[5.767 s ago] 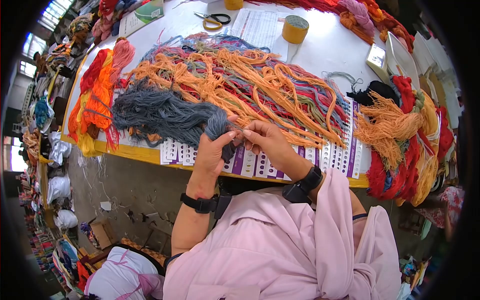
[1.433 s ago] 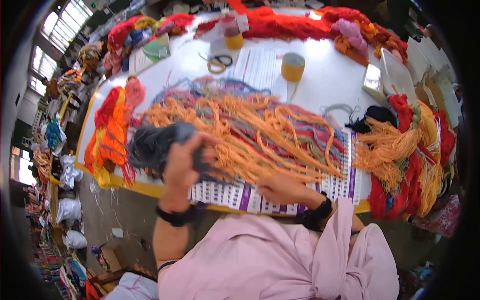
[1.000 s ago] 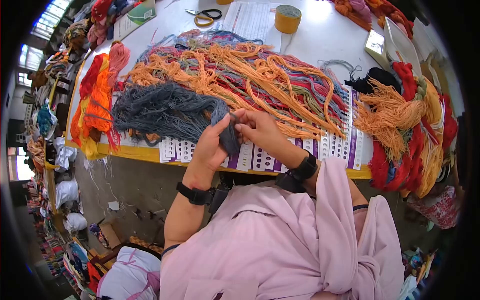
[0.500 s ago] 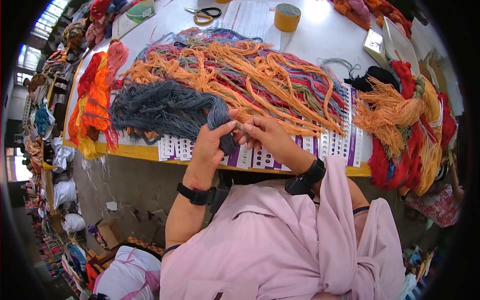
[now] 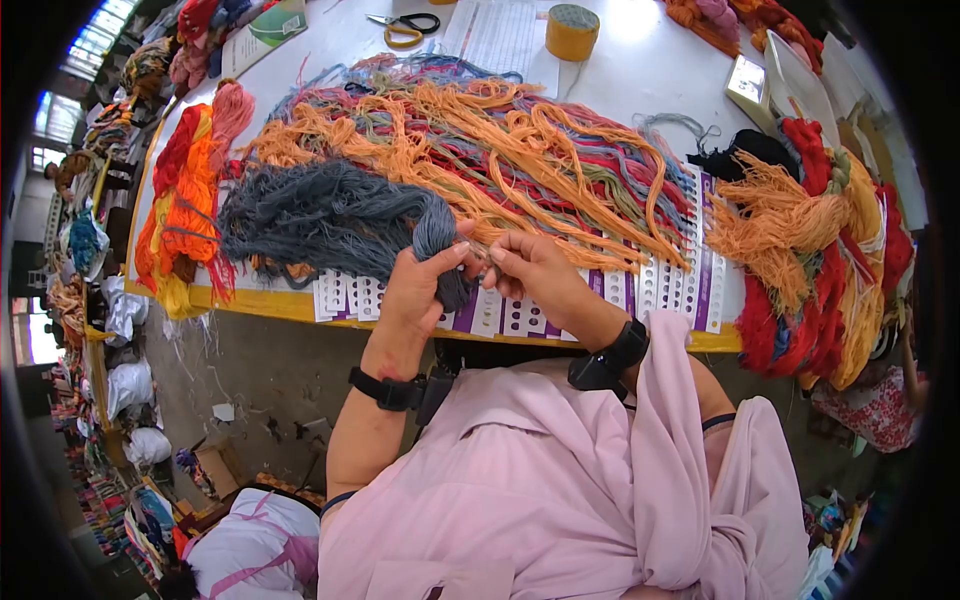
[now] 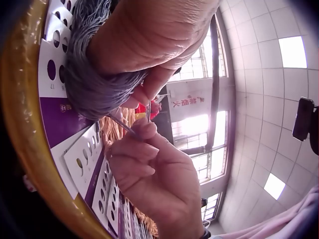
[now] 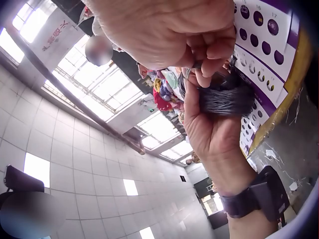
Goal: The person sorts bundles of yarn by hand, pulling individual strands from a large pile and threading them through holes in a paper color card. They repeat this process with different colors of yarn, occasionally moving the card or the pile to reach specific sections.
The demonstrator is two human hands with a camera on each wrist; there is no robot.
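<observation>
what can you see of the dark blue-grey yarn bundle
The blue-grey yarn bundle is a thick skein of many fine, matte strands. Its loose, tangled length spreads across the table's near left part, beside and partly over orange yarn. The other end is gathered into a smoother fold, gripped by the left hand. A thin strand runs from there to the right hand, pinched between its fingertips.

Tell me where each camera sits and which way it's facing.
Head: on the person's head, facing forward and down at the table and gray-blue yarn; left hand, right hand and pink clothing show.
Left wrist: on that wrist, looking past the left hand, close at top, toward the right hand.
Right wrist: on that wrist, looking past the right hand, close at top, toward the left hand.
Both wrist views share the hands, gray-blue yarn, windows and ceiling.
</observation>
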